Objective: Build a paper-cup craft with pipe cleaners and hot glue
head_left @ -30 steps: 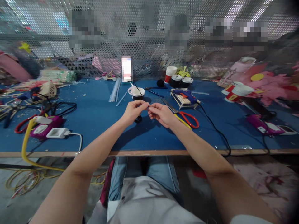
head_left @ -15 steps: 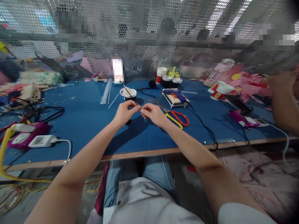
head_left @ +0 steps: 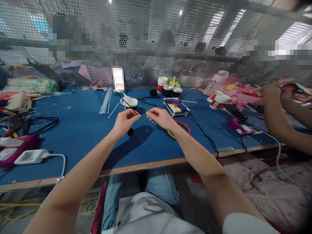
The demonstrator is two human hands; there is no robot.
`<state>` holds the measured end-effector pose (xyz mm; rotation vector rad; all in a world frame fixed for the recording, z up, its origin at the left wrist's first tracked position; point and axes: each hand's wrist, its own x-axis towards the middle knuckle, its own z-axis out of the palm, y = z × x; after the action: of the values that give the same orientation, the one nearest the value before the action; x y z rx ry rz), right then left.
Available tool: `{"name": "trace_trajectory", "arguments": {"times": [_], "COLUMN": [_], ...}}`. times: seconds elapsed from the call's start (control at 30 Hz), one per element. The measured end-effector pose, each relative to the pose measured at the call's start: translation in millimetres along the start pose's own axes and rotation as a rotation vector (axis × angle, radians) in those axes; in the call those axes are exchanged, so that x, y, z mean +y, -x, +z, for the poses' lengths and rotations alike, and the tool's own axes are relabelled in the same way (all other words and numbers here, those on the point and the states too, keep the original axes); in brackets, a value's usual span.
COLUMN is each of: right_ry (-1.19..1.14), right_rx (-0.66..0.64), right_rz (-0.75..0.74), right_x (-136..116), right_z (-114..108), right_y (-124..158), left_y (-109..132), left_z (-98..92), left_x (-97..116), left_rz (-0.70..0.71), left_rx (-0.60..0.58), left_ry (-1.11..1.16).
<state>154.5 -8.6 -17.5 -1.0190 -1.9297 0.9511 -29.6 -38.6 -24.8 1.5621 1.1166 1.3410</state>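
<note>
My left hand [head_left: 124, 123] pinches a thin black strip [head_left: 121, 96] between thumb and fingers; it slants up and away past the cup behind. To the right, my right hand [head_left: 159, 117] hovers apart from it with fingertips pressed together, and whatever may be between them is too small to make out. Below my left hand lies a small round black piece [head_left: 130, 132]. A white paper cup with a black lower part [head_left: 131, 103] stands just beyond the hands. My right forearm partly covers red-and-yellow-handled scissors [head_left: 183, 124].
A blue glue gun [head_left: 177, 104] rests on a small stick rack [head_left: 173, 112], its cord running to the front edge. Clear strips [head_left: 106, 103], a black ball [head_left: 153, 93], several cups [head_left: 167, 91] and a lit phone [head_left: 118, 78] are further back. At right is a co-worker's arm [head_left: 275, 113].
My hands have come apart; the left still holds the black strip. The view has shifted slightly, and the co-worker's arms at right now show more.
</note>
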Motion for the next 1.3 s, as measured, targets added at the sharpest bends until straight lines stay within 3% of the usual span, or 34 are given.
{"name": "trace_trajectory", "arguments": {"times": [0.1, 0.17, 0.23, 0.37, 0.6, 0.9, 1.07, 1.2, 1.3], "right_ry": [0.255, 0.573, 0.799, 0.853, 0.82, 0.518, 0.306, 0.112, 0.01], "right_rx": [0.296, 0.451, 0.462, 0.358, 0.361, 0.542, 0.444, 0.276, 0.157], "right_rz": [0.032, 0.145, 0.313, 0.469, 0.521, 0.44, 0.296, 0.114, 0.091], "right_x": [5.7, 13.8, 25.1, 51.0, 72.4, 61.7, 38.6, 12.2, -3.4], "right_z": [-43.3, -74.6, -100.5, -125.2, -127.2, -123.7, -104.8, -83.0, -65.4], "right_y": [-17.1, -26.8, -32.5, -35.5, -38.1, -16.7, -1.9, 16.3, 29.5], "left_y": [-0.5, -0.1, 0.5, 1.3, 1.9, 0.1, -0.7, -0.4, -0.8], "left_z": [-1.5, -1.8, -1.6, -1.0, -1.0, -2.1, -3.1, -3.8, -4.2], "left_x": [1.5, 2.9, 4.3, 5.7, 5.1, 4.8, 5.0, 6.6, 5.9], "left_rz": [-0.001, -0.004, -0.004, -0.021, -0.04, -0.082, -0.097, -0.121, -0.132], "left_rx": [0.013, 0.021, 0.033, 0.038, 0.022, 0.024, 0.018, 0.017, 0.007], "left_ry": [0.018, 0.025, 0.028, 0.022, 0.043, 0.148, 0.219, 0.252, 0.259]}}
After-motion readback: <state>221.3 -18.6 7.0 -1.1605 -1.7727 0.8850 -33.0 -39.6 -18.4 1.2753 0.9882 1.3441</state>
